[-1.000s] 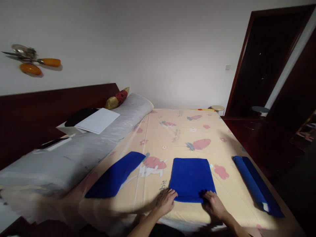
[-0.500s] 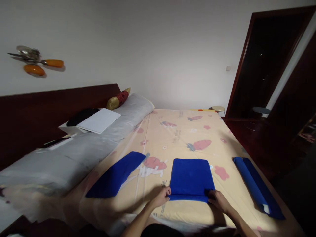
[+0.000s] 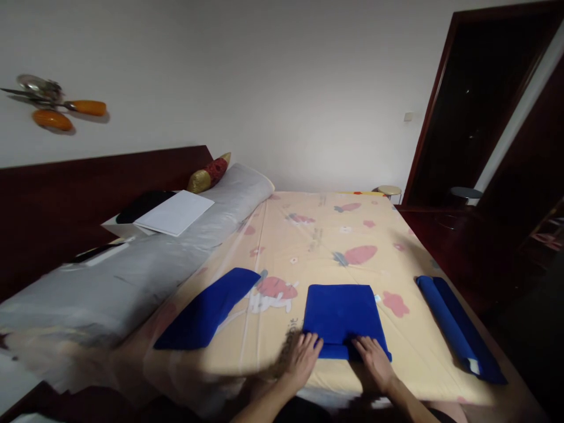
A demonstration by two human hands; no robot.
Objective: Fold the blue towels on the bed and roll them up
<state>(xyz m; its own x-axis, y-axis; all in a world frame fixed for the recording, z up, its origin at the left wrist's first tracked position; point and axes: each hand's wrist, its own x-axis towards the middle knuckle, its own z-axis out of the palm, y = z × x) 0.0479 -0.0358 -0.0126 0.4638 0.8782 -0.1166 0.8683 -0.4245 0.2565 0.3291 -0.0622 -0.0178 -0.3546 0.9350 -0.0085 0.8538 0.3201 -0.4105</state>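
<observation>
A blue cloth (image 3: 342, 311) lies on the bed with its near edge folded over into a narrow strip. My left hand (image 3: 305, 357) rests palm down on the left end of that strip, fingers stretched out and holding nothing. On the strip's right part, my right hand (image 3: 373, 359) also lies with its fingers extended, a corner of cloth showing past it. To the left is a separate flat blue cloth piece (image 3: 207, 311). A rolled blue cloth (image 3: 447, 323) with a whitish end lies along the bed's right side.
The bed has a cream printed sheet (image 3: 282, 247). Along the headboard (image 3: 101, 182) runs a long grey pillow (image 3: 145, 270), with a white flat box (image 3: 176, 212) and a red and gold cushion (image 3: 211, 173) on it. Stools (image 3: 389, 190) stand beyond the bed.
Both hands have gone from pinching the strip's ends to lying flat on it, nearer each other. The folded edge looks wider at the left and pressed down. The camera has shifted slightly.
</observation>
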